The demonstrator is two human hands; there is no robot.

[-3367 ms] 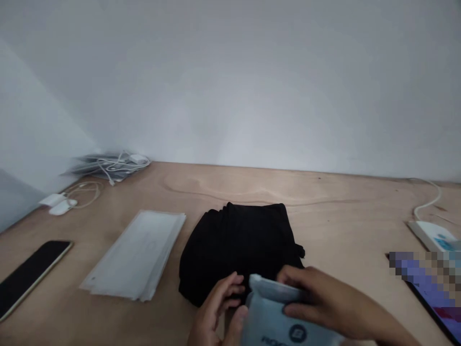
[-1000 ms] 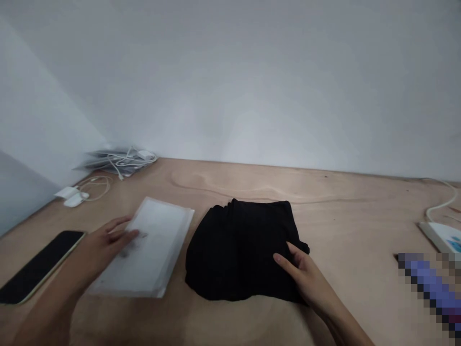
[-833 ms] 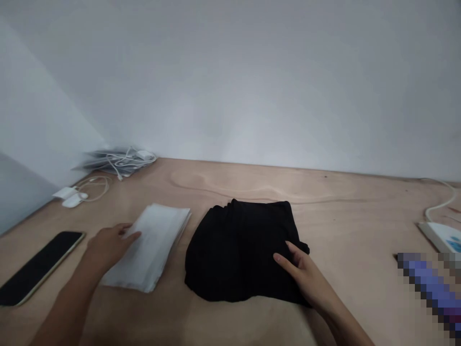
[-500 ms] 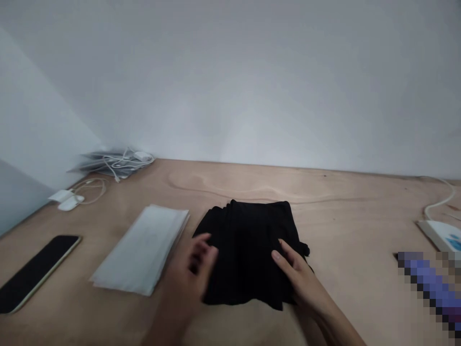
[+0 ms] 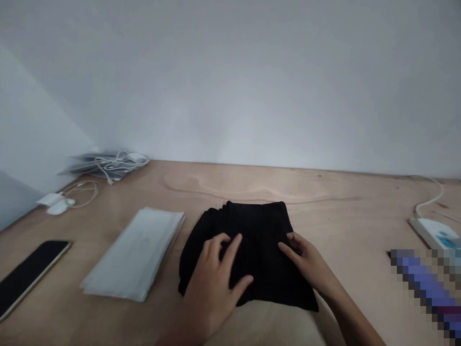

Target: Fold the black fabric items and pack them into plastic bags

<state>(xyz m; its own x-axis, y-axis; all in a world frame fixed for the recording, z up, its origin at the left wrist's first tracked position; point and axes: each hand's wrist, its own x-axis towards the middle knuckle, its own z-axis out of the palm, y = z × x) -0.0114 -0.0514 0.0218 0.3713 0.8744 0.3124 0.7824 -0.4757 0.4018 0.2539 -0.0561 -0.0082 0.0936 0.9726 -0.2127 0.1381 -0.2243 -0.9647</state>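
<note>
A folded black garment (image 5: 259, 221) lies on the wooden table in front of me, with gathered folds along its upper left edge. Over its left part rests my left hand (image 5: 216, 278), palm down, its fingers and thumb spread and holding nothing. At the right edge, my right hand (image 5: 306, 259) has its thumb on top of the cloth and its other fingers curled at the border, closed on the fabric. What those curled fingers do under the edge is partly hidden. The garment's lower right corner points toward me.
Left of the garment is a stack of clear plastic bags (image 5: 133, 254), with a phone (image 5: 32, 274) farther left. Chargers with cables (image 5: 61, 202) and a grey pile topped by cords (image 5: 108, 163) lie at the back left. A white power strip (image 5: 432, 233) and a blurred-out purple item (image 5: 421, 278) sit right.
My left hand has moved right onto the garment and its fingers have spread. The garment's lower right corner now reaches farther right, and the bunched bit at its right edge no longer shows.
</note>
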